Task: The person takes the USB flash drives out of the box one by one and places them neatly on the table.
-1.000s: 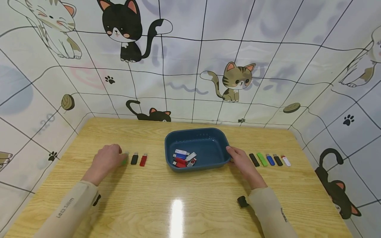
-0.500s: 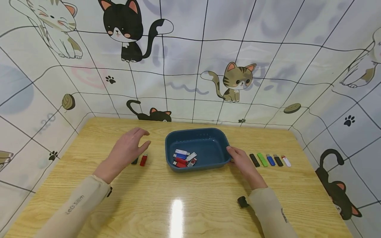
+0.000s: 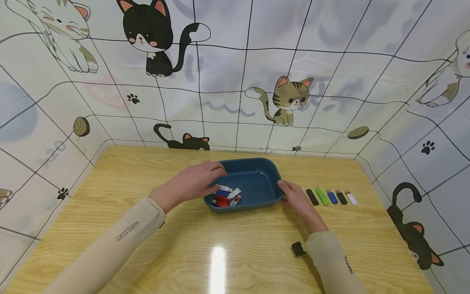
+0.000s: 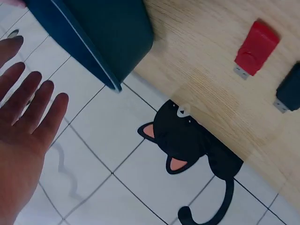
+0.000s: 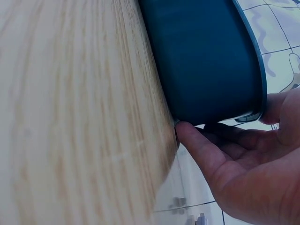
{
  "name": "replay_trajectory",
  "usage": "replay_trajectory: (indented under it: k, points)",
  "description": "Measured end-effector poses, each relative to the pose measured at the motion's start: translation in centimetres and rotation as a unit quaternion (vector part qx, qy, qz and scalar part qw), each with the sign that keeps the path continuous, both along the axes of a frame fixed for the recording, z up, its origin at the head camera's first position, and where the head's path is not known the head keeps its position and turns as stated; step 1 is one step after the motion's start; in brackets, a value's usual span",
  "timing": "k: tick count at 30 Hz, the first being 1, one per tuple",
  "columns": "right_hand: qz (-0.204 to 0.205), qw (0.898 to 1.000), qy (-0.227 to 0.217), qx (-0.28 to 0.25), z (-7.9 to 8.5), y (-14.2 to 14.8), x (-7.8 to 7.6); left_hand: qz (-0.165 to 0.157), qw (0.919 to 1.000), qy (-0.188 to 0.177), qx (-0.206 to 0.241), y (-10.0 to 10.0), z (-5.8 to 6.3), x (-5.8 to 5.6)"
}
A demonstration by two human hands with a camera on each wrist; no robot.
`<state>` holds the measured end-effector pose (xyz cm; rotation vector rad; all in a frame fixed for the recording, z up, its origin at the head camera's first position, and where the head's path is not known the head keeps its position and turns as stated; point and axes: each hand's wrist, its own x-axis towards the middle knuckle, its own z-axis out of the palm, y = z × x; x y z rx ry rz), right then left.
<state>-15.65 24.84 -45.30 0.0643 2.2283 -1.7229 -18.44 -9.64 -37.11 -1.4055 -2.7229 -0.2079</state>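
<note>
My left hand point(image 3: 194, 181) reaches over the left rim of a dark blue plastic tray point(image 3: 260, 185), thumb and fingers apart. Below its fingertips lie several USB sticks point(image 3: 222, 199) in red, blue, white and silver. In the left wrist view its fingers are spread and hold nothing. My right hand point(image 3: 299, 202) grips the tray's right end, thumb on the rim and fingers underneath, as the right wrist view shows. A red USB stick point(image 4: 257, 49) and a black USB stick point(image 4: 290, 89) lie on the table, hidden behind my left arm in the head view.
To the right of the tray, a row of USB sticks lies on the wooden table point(image 3: 257, 249): black ones point(image 3: 312, 197), a green one point(image 3: 322, 196), a blue one point(image 3: 332, 197) and a white one point(image 3: 351, 198). A cat-print sheet point(image 3: 227, 73) hangs behind.
My left hand has left the green USB stick on the left and moved right, over the row there, to the tray. My right hand keeps its grip on the tray.
</note>
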Motion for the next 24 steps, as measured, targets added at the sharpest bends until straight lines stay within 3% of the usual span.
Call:
replay_trajectory:
  k: [10, 17, 24]
  points:
    - [-0.004, 1.000, -0.002, -0.007, -0.3, 0.1, -0.1, -0.007, 0.9935, -0.056, -0.099, 2.6, -1.9, -2.3]
    - [-0.003, 1.000, -0.001, -0.007, -0.3, 0.1, -0.2, -0.012, 0.9906, -0.042, -0.130, 3.7, -3.0, -3.0]
    - [-0.005, 1.000, -0.002, -0.006, -0.3, 0.1, -0.2, 0.015, 0.9827, -0.039, -0.181, 4.6, -4.1, -3.4]
